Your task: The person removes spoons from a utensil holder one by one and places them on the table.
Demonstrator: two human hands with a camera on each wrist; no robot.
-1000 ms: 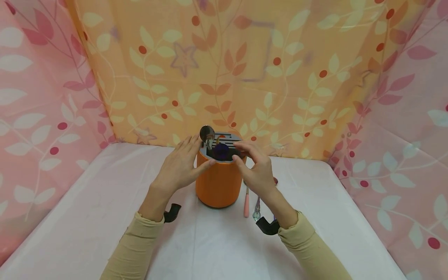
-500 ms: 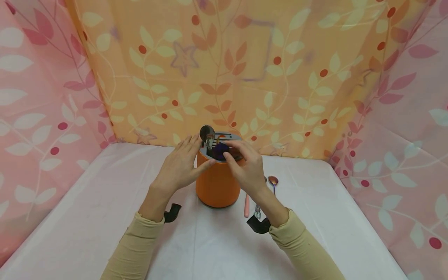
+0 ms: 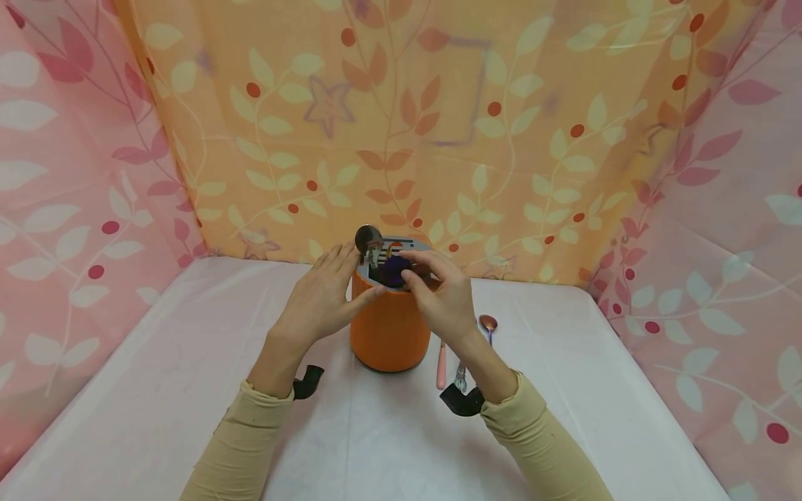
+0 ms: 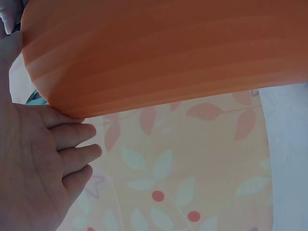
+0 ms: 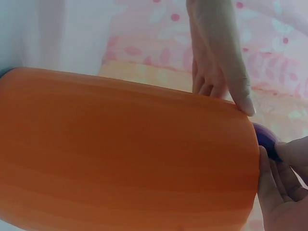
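An orange cutlery holder (image 3: 390,330) with a grey slotted top stands upright on the white-covered table. My left hand (image 3: 316,299) lies along its upper left side, fingers straight and thumb at the front rim; the left wrist view shows the same fingers spread against the orange wall (image 4: 159,57). With thumb and fingertips my right hand (image 3: 446,296) pinches the edge of a dark purple spoon (image 5: 265,137), whose rounded bowl pokes above the rim. The spoon's handle is hidden. Beside it, a silver spoon (image 3: 367,239) stands bowl up, close to my left fingertips.
Right of the holder lie a pink-handled utensil (image 3: 441,365), a utensil with an ornate silver handle (image 3: 461,378) and a copper-coloured spoon (image 3: 488,323), partly behind my right arm. Dark curved pieces (image 3: 308,381) sit at both wrists. Patterned cloth walls (image 3: 401,139) enclose the table.
My right hand has shifted left from the holder's right rim onto the purple spoon, then stayed nearly still. More of the copper-coloured spoon shows now. The left hand keeps its place.
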